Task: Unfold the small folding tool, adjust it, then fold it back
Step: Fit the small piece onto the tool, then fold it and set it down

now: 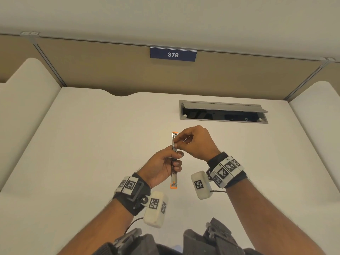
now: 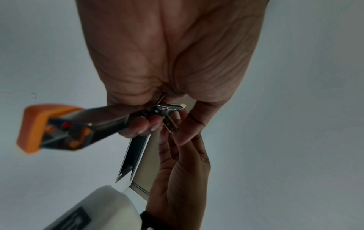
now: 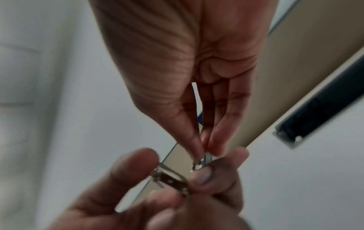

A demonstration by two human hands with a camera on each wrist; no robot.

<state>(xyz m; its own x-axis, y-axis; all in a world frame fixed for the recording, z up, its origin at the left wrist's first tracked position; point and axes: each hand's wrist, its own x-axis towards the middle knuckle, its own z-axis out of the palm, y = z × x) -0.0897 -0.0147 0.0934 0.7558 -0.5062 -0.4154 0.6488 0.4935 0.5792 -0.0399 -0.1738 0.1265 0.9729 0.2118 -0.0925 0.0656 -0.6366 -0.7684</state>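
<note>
Head view, left to right: the left hand (image 1: 161, 168) has its fingers curled round the middle of the tool (image 1: 174, 178), a slim metal bar with orange caps at both ends, held upright above the desk (image 1: 92, 144) and touching nothing else. Just to its right, the right hand (image 1: 195, 142) comes in from above, thumb and fingertips pinched together on a small metal part near the tool's upper half. The left wrist view shows hinged metal pieces (image 2: 167, 115) spread out at that spot, so the tool looks partly unfolded; whether it is being adjusted or closed I cannot tell. The right wrist view is blurred, and only shows fingertips (image 3: 197, 146) closed on a thin silver piece. What could go wrong, as I judge it: the pinch is on a small, smooth part, so the fingertips may slip off; a sprung piece could snap shut on a finger lying close to the hinge; and a hard pull could twist the bar in the left hand's light hold and drop it to the desk. Further right, a cable tray (image 1: 223, 112) with its lid raised is set into the desk, well apart from the hands. A partition (image 1: 92, 67) carries a sign (image 1: 173, 54) reading 378. Nothing stands between the hands and the tool.
</note>
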